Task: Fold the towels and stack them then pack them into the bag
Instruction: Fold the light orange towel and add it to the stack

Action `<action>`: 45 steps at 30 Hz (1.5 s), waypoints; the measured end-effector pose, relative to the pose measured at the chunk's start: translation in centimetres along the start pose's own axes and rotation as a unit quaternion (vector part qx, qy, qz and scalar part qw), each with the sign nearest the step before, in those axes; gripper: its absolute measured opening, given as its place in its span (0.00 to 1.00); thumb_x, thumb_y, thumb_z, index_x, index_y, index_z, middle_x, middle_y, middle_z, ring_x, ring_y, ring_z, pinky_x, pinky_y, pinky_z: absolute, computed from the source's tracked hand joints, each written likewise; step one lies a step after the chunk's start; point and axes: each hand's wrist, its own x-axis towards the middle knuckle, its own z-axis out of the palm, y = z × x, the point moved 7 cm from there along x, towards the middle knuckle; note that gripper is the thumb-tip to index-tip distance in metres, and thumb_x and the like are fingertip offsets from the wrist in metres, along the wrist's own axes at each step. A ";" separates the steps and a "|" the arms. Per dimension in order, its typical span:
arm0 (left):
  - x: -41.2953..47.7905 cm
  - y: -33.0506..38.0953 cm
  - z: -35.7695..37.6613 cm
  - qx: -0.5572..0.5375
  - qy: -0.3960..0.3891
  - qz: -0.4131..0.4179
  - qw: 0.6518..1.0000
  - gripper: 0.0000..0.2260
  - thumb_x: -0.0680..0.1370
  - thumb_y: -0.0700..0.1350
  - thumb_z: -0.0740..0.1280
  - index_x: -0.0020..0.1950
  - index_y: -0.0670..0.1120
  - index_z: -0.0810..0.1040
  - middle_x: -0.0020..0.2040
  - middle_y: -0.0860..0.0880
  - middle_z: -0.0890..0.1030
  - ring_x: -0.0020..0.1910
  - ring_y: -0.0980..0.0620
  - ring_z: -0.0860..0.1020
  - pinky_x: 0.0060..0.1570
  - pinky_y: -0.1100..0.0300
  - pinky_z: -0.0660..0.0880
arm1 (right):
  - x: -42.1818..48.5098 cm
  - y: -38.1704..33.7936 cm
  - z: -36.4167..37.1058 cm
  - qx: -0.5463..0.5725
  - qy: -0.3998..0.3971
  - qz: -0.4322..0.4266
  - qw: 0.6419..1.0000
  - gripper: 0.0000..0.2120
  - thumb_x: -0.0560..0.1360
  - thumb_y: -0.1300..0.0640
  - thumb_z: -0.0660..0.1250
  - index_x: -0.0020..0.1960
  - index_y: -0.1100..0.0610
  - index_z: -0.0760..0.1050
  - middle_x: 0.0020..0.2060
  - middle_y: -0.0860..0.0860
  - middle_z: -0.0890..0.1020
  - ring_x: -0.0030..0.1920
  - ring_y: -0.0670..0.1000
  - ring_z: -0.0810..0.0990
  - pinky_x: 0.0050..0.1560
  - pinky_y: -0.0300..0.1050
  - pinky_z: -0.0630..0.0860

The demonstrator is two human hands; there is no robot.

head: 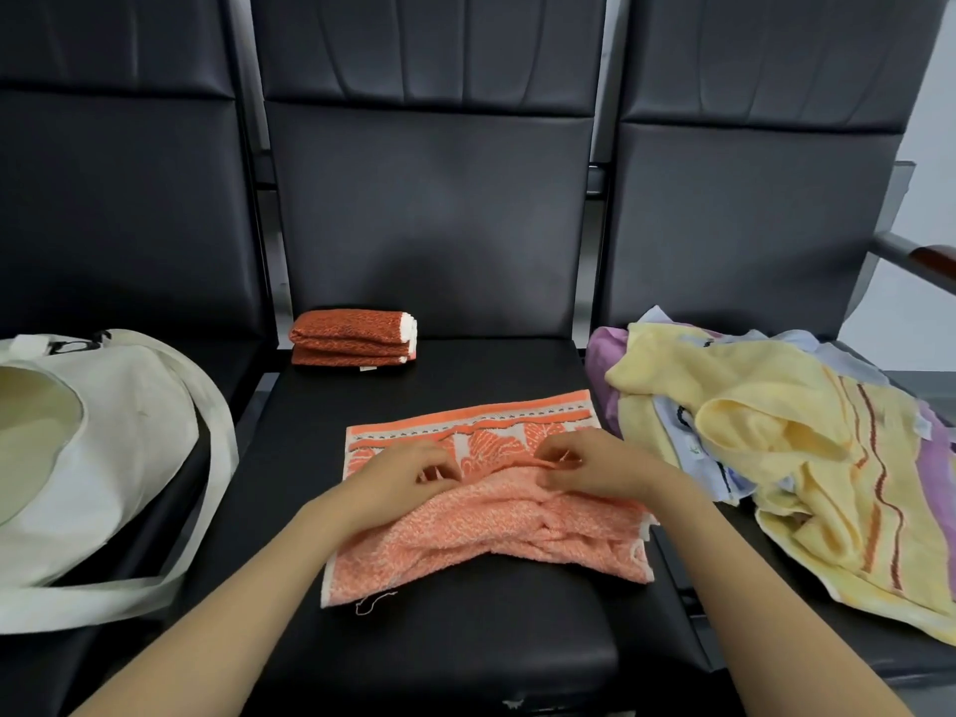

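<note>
Orange towel (486, 525) on middle seat (465, 639) — left hand (398, 478) and right hand (595, 468) each pinch its bunched edge, likely mid-fold. Folded towel (354, 337) at seat's back, starting stack; bag (103, 447) left of seat, pile (776, 447) right.

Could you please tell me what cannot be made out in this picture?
Head view:
Tote bag: interior cut off by the left edge.
Towel pile: count hidden by overlap; right edge crops it.
Orange towel: middle covered by left hand and right hand.
Folded stack: layer count too small.
</note>
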 end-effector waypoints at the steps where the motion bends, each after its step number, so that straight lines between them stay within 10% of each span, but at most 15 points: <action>1: 0.2 -0.1 0.5 0.000 -0.014 -0.004 1.000 0.07 0.78 0.53 0.66 0.53 0.55 0.81 0.51 0.60 0.78 0.51 0.62 0.75 0.55 0.61 0.75 | 0.2 -0.3 0.3 -0.023 -0.007 -0.006 1.000 0.03 0.77 0.49 0.66 0.50 0.44 0.75 0.49 0.42 0.79 0.50 0.46 0.76 0.53 0.40 0.72; 7: -0.5 -1.1 -0.7 -0.004 -0.018 -0.052 0.999 0.15 0.77 0.52 0.67 0.64 0.54 0.76 0.59 0.63 0.76 0.58 0.59 0.75 0.61 0.58 0.73 | 0.3 -0.4 -2.0 0.037 0.147 0.017 0.988 0.12 0.81 0.50 0.59 0.52 0.54 0.79 0.46 0.49 0.82 0.47 0.48 0.78 0.48 0.42 0.72; 10: -1.0 -2.7 -3.0 -0.068 0.051 -0.106 0.991 0.07 0.79 0.48 0.65 0.54 0.53 0.81 0.50 0.56 0.81 0.50 0.56 0.79 0.52 0.59 0.76 | 0.4 0.7 -2.9 0.028 0.179 0.037 0.983 0.09 0.78 0.47 0.64 0.50 0.52 0.79 0.42 0.45 0.81 0.45 0.46 0.77 0.47 0.41 0.72; 18: -2.7 -8.7 -4.6 -0.342 0.179 -0.255 0.887 0.04 0.78 0.41 0.68 0.48 0.40 0.78 0.47 0.40 0.83 0.44 0.46 0.81 0.46 0.53 0.77 | 0.8 4.9 -4.1 0.199 0.247 0.095 0.944 0.05 0.76 0.58 0.68 0.49 0.60 0.79 0.44 0.52 0.81 0.45 0.49 0.77 0.45 0.40 0.72; 28: -0.9 -9.7 -5.6 -0.199 0.263 -0.315 0.890 0.08 0.79 0.46 0.63 0.45 0.43 0.79 0.47 0.43 0.80 0.50 0.42 0.78 0.51 0.49 0.75 | 3.9 6.2 -5.7 0.203 0.313 0.160 0.914 0.12 0.76 0.60 0.65 0.35 0.56 0.69 0.30 0.48 0.70 0.33 0.48 0.68 0.32 0.39 0.62; 32: -0.3 -11.7 -5.2 -0.086 0.266 -0.324 0.904 0.13 0.76 0.43 0.66 0.32 0.44 0.72 0.46 0.39 0.79 0.52 0.38 0.75 0.49 0.52 0.70 | 4.9 6.0 -4.8 0.070 0.274 0.204 0.937 0.06 0.78 0.56 0.62 0.46 0.57 0.76 0.42 0.54 0.80 0.48 0.58 0.77 0.46 0.46 0.67; 45: 0.2 -11.4 -5.2 -0.055 0.152 -0.338 0.927 0.13 0.77 0.45 0.69 0.60 0.44 0.79 0.57 0.46 0.80 0.56 0.48 0.77 0.52 0.56 0.73 | 3.8 5.7 -4.7 0.145 0.314 0.116 0.931 0.13 0.78 0.61 0.62 0.62 0.57 0.71 0.49 0.50 0.77 0.49 0.50 0.75 0.40 0.33 0.63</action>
